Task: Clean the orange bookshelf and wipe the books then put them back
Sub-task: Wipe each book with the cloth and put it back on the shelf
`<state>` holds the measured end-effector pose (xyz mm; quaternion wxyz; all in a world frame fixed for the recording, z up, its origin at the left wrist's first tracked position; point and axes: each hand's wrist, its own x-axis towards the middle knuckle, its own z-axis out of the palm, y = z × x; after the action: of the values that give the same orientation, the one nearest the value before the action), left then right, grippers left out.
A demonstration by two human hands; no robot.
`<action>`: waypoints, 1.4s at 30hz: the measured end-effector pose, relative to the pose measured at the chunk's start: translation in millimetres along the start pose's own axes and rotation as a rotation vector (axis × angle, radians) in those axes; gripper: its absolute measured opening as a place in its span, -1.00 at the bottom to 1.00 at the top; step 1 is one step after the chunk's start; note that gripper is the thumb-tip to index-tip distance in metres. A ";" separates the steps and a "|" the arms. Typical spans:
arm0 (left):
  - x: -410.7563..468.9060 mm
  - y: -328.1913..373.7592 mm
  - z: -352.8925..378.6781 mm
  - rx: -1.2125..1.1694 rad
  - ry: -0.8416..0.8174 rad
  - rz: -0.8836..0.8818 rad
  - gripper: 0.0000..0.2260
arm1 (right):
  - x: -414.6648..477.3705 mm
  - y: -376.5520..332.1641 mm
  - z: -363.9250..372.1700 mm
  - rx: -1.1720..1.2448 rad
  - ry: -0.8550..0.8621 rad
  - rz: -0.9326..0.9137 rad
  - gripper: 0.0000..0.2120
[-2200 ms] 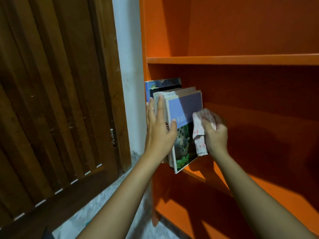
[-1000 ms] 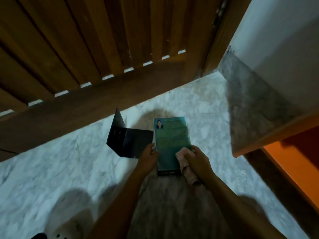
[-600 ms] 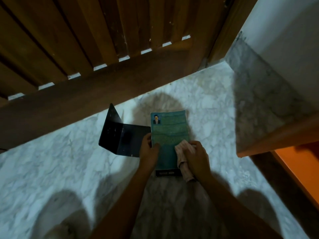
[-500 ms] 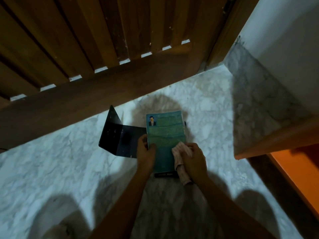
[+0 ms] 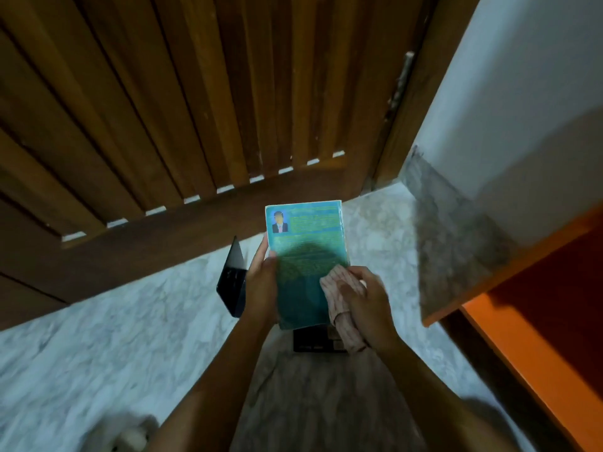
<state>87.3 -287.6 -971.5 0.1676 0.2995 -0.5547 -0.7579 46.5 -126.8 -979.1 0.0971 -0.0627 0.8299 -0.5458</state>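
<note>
A teal-green book [image 5: 306, 249] with a small portrait in its top left corner is lifted above the marble floor. My left hand [image 5: 261, 288] grips its left edge, thumb on the cover. My right hand [image 5: 368, 301] holds a pale pink striped cloth [image 5: 339, 298] and presses it against the book's lower right cover. Beneath the raised book another dark book [image 5: 318, 340] lies on the floor, mostly hidden. The orange bookshelf [image 5: 528, 334] shows at the right edge, only its lower part.
A black bookend [image 5: 233, 282] stands on the marble floor [image 5: 98, 347] left of my hands. A brown slatted wooden door [image 5: 182, 102] fills the top. A white wall [image 5: 522, 93] with a grey skirting stands between door and shelf.
The view dropped from the shelf to the floor. Both hands have since raised the teal book off the dark book beneath, the cloth staying on its lower right cover.
</note>
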 end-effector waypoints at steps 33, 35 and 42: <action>-213.3 229.5 46.9 -0.658 -0.314 0.188 -0.59 | -151.2 -230.9 -75.7 -0.233 0.525 -0.895 -0.85; -214.0 232.9 40.1 -0.682 -0.288 0.205 -0.59 | -143.9 -224.9 -86.0 -0.142 0.577 -0.771 -0.81; -211.4 241.7 33.9 -0.722 -0.198 0.216 -0.62 | -169.7 -199.9 -73.9 -0.201 0.408 -0.891 -0.82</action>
<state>208.3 -217.9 -680.3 0.2869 0.0866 -0.2942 -0.9075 194.3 -104.3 -751.4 -0.3161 -0.3121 0.7732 -0.4526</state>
